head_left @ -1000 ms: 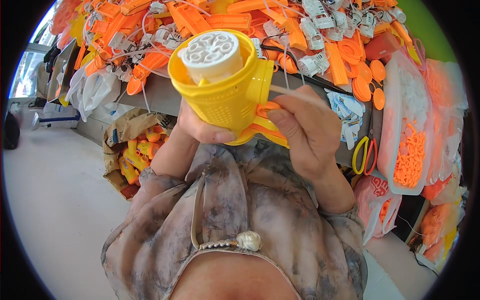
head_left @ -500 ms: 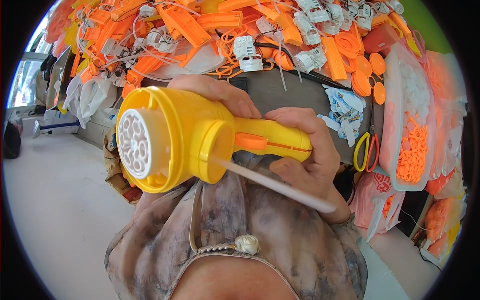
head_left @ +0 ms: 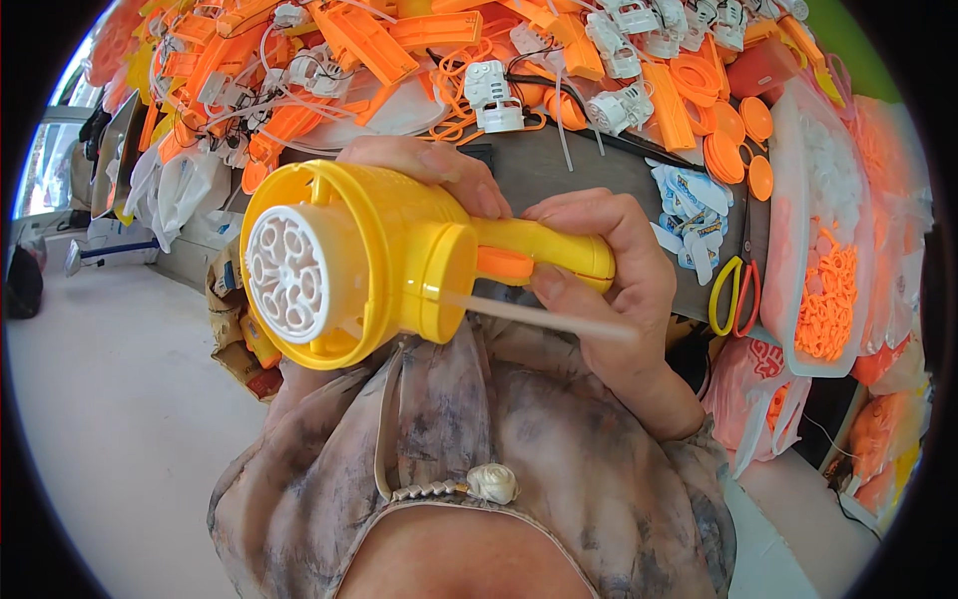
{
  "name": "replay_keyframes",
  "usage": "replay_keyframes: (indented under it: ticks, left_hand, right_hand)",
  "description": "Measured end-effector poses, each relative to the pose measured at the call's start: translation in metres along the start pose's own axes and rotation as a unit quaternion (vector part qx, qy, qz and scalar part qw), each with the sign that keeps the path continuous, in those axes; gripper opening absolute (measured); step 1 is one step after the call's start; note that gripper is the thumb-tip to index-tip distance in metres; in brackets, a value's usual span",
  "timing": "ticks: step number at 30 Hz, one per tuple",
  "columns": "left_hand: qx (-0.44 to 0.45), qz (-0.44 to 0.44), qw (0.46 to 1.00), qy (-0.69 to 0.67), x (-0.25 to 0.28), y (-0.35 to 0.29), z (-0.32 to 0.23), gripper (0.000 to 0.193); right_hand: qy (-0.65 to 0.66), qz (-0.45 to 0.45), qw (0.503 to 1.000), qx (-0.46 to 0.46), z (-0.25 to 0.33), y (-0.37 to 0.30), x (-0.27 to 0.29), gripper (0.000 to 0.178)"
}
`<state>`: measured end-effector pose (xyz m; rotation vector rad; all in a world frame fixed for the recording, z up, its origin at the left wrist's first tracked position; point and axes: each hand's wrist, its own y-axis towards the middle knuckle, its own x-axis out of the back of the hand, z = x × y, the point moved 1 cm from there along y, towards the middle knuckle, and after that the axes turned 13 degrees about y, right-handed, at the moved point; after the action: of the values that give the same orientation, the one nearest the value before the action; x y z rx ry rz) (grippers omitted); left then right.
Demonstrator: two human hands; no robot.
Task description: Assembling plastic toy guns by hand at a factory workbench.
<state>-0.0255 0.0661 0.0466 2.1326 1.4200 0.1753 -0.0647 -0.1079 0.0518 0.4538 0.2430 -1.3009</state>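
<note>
Head view: left hand (head_left: 431,168) and right hand (head_left: 621,262) clamp the yellow, gun-shaped plastic toy (head_left: 427,250) (likely light, stiff); grip barrel (head_left: 384,225) and handle (head_left: 564,247).

You seem to be in a toy-assembly workshop: orange casings (head_left: 364,45) and wired white mechanisms (head_left: 491,98) lie heaped on your grey worktable (head_left: 544,165), near scissors (head_left: 738,285) and a translucent bin (head_left: 820,366) of small orange parts (head_left: 826,309), and you hold a yellow bubble gun (head_left: 409,255).
</note>
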Motion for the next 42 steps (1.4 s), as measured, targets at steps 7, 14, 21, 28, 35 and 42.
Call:
replay_keyframes:
  ticks: [7,14,21,28,35,42]
  left_hand:
    - [0.010,-0.004,0.999,0.030,0.006,-0.002,0.007,0.045]
    - [-0.005,0.087,0.989,0.116,0.023,0.002,0.017,0.072]
    - [-0.021,0.070,0.994,0.076,0.021,0.005,0.016,0.079]
    - [0.004,-0.049,0.985,0.165,-0.005,0.002,0.002,0.032]
    - [-0.045,-0.010,0.988,0.150,0.005,0.008,0.005,0.047]
    - [0.145,-0.099,0.975,0.136,-0.002,0.005,-0.007,0.072]
  right_hand:
    - [0.103,-0.020,0.980,-0.168,0.005,0.008,0.007,0.025]
    - [0.082,-0.008,0.971,-0.225,0.001,0.012,0.015,0.033]
    - [0.260,-0.032,0.931,-0.253,0.002,0.006,0.012,0.037]
    - [0.352,-0.093,0.912,-0.191,-0.009,0.004,0.005,0.032]
    - [0.356,-0.070,0.912,-0.191,-0.007,0.008,0.003,0.033]
    - [0.364,-0.104,0.902,-0.210,-0.010,0.012,0.006,0.033]
